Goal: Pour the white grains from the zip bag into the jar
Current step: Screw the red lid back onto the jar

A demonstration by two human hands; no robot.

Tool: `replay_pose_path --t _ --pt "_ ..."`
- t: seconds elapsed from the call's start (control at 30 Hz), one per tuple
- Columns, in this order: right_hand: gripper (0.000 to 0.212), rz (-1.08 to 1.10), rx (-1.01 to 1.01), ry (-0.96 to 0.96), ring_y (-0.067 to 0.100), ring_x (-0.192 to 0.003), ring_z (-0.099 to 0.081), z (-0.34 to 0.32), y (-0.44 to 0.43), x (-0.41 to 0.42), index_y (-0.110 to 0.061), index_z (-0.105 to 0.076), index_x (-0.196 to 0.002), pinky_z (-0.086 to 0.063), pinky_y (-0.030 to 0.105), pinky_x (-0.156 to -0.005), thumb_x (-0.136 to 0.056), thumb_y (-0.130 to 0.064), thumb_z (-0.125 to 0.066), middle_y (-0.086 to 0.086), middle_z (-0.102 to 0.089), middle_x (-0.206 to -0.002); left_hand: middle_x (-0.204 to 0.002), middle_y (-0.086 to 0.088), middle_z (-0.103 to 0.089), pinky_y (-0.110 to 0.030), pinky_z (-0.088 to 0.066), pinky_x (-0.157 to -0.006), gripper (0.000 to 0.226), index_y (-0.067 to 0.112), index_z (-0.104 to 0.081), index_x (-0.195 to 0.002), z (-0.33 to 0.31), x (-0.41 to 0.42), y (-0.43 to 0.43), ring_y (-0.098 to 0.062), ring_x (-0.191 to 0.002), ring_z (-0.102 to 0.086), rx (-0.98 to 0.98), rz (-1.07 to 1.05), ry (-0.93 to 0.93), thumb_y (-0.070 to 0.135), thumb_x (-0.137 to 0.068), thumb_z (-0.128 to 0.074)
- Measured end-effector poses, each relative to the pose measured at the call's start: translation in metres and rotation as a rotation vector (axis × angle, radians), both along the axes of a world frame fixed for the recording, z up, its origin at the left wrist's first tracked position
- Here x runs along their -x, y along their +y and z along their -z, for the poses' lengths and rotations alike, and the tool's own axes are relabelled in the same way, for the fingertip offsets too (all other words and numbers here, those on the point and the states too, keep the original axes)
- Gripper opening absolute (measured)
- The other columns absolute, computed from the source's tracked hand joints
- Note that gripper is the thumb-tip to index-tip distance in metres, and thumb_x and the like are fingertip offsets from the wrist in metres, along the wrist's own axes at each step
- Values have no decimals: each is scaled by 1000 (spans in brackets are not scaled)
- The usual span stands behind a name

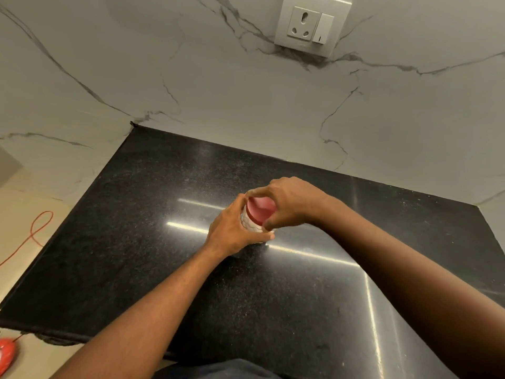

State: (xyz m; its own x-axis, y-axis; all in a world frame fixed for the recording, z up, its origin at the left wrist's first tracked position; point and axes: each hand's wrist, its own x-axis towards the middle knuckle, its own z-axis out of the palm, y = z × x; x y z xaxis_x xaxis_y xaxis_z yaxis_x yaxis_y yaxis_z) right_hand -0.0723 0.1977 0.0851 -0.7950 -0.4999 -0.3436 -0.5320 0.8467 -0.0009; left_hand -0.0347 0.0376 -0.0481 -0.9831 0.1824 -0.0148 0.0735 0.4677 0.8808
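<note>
A small clear jar with a patterned wall stands on the black granite counter, holding white grains. A red lid sits on top of it. My left hand wraps around the jar's body from the left. My right hand comes in from the right, fingers curled around the lid's rim. No zip bag is in view.
A marble-patterned wall rises behind the counter, with a white socket and switch high up. Left of the counter, an orange cable lies on the beige floor, and a red object sits at the lower left corner.
</note>
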Motion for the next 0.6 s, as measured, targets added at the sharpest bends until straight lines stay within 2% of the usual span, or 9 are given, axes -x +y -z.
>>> replay_pose_path --t 0.07,0.17,0.23,0.27,0.3,0.37,0.43,0.5,0.6 --pt "67 120 -49 137 16 -75 -60 6 -6 -1 -21 -67 -121 -43 28 -60 -87 -77 -56 2 -70 -94 -112 26 -65 -31 -59 -81 88 54 -43 -123 0 -1 0 -2 -102 -67 -6 -8 -1 74 -51 -89" --pt "77 207 -176 283 15 -52 -49 13 -11 -1 -16 -52 -66 -31 28 -47 -94 -84 -28 2 -55 -62 -112 30 -62 -27 -55 -82 85 61 -40 -120 -1 -2 0 0 -102 -64 -17 -9 -1 74 -51 -89" --pt "75 229 -146 286 17 -59 -56 16 -3 0 -15 -62 -76 -39 29 -52 -99 -77 -26 7 -69 -77 -110 30 -63 -30 -58 -87 87 61 -40 -121 -2 -2 -1 3 -100 -64 -9 1 -8 75 -50 -88" --pt "66 205 -46 222 20 -77 -66 17 3 1 -18 -69 -102 -48 32 -63 -102 -72 -31 11 -74 -105 -109 30 -63 -31 -59 -87 88 60 -40 -122 -3 -1 -1 6 -99 -64 -5 6 -8 76 -50 -88" --pt "55 161 65 86 25 -106 -67 16 9 0 -27 -60 -135 -53 36 -81 -102 -65 -39 11 -65 -138 -109 30 -64 -32 -60 -87 89 59 -40 -123 -3 -1 -1 7 -99 -64 -1 6 -3 77 -50 -88" --pt "71 22 191 -185 30 -143 -43 11 14 -4 -45 -29 -158 -45 46 -108 -94 -49 -59 4 -31 -169 -109 30 -64 -34 -61 -84 90 58 -40 -125 -3 0 -2 3 -100 -65 15 -2 12 76 -51 -88" --pt "83 -36 168 -202 32 -148 -35 12 15 -10 -49 -32 -157 -45 48 -112 -84 -37 -69 1 -23 -172 -111 27 -66 -39 -63 -84 87 56 -43 -123 -1 0 -1 -1 -102 -68 19 -4 19 74 -52 -89" --pt "77 -15 149 -48 28 -136 -48 18 15 -14 -47 -39 -155 -51 39 -98 -84 -41 -70 1 -38 -164 -111 25 -68 -40 -64 -83 87 54 -45 -123 -1 0 -1 1 -100 -68 27 -7 17 74 -51 -89" --pt "71 134 60 249 20 -90 -67 22 6 -12 -30 -62 -135 -46 31 -67 -86 -80 -53 2 -71 -110 -109 25 -67 -36 -62 -81 84 58 -42 -118 -2 -1 0 5 -96 -66 45 -13 13 77 -51 -88"
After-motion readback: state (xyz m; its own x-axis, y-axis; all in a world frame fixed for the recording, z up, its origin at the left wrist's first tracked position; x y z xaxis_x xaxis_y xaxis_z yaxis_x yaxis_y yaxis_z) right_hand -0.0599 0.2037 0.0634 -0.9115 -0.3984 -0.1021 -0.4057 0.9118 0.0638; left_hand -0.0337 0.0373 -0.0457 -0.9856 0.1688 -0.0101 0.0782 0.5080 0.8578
